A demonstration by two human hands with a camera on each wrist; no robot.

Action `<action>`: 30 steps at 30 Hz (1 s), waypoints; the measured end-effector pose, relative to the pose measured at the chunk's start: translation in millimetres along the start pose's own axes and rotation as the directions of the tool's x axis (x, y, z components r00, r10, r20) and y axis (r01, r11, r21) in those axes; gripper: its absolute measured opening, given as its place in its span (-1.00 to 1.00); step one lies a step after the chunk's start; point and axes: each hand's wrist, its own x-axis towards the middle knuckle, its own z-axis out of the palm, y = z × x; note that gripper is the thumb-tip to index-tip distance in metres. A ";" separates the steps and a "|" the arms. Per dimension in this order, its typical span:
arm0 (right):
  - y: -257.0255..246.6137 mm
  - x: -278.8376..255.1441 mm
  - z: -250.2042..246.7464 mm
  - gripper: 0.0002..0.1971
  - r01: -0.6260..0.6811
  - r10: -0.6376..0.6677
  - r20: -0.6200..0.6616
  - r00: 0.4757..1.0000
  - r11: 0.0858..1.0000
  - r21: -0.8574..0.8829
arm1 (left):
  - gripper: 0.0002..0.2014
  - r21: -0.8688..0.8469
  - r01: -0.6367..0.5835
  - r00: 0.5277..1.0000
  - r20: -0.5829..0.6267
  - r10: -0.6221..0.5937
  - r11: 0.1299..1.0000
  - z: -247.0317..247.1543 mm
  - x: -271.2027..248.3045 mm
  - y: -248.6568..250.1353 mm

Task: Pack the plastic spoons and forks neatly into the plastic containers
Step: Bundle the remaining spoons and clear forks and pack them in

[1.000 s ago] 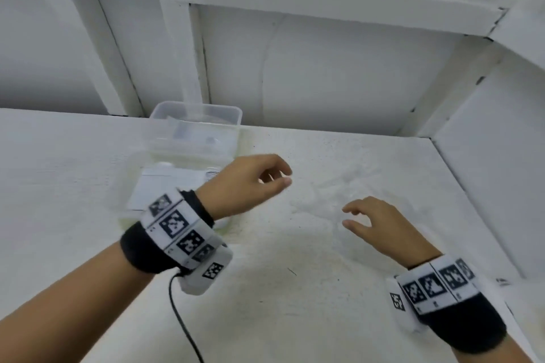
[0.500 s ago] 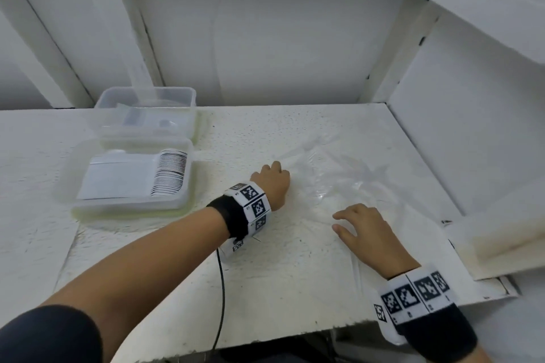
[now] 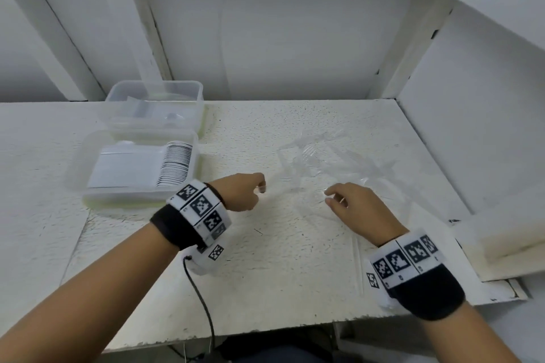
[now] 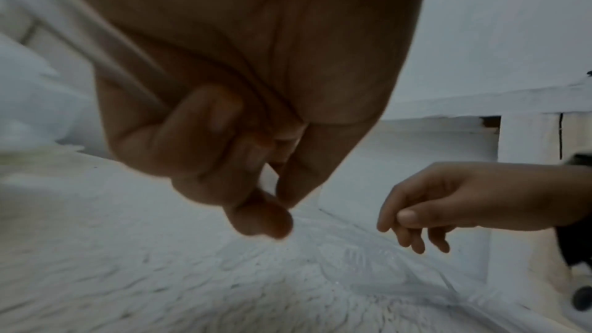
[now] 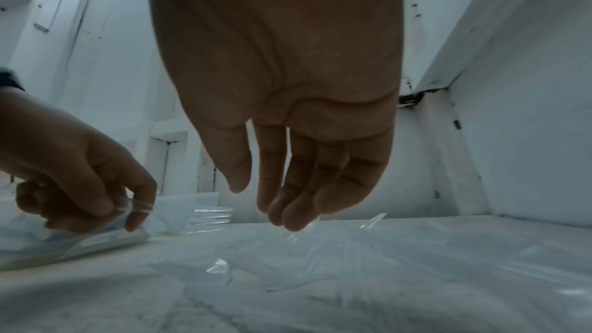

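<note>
Two clear, boxy containers [image 3: 141,168]; crinkled film [image 3: 333,162]

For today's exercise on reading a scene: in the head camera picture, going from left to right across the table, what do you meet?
Container of stacked spoons → left hand → right hand → loose clear plastic cutlery lying just beyond and to the right of it → folded white sheet at the table's right edge.

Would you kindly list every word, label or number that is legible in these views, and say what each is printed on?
No legible words or numbers.
Left black-and-white wristband: square marker patterns, tiny characters beneath too small to read.
Right black-and-white wristband: likewise unreadable.
Clear plastic containers: no legible label.
</note>
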 end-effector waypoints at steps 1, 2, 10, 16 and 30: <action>-5.7 6.9 -0.3 -0.72 -0.002 0.002 0.013 1.000 1.000 -0.024 | -0.74 -0.002 0.004 0.999 -0.041 -0.004 1.000 1.0 -4.8 -4.8; -11.9 14.0 0.5 -0.71 -0.009 0.010 0.036 0.999 0.999 -0.048 | -0.75 -0.035 0.003 0.996 -0.088 -0.007 0.999 2.2 -9.9 -8.6; -49.0 62.4 18.4 -0.69 0.013 0.060 0.239 0.969 0.957 -0.291 | -0.75 -0.276 0.047 0.966 -0.232 -0.113 0.960 17.5 -28.5 -35.1; -44.3 55.0 18.0 -0.92 -0.005 0.001 0.198 0.980 1.000 0.021 | -0.84 -0.323 0.039 0.950 -0.283 -0.135 0.946 23.3 -32.3 -44.1; -28.6 -5.6 -37.6 -0.71 -0.211 0.016 0.238 0.971 0.524 0.825 | -0.84 -0.267 -0.133 0.827 -0.561 -0.042 0.955 -14.7 35.7 2.1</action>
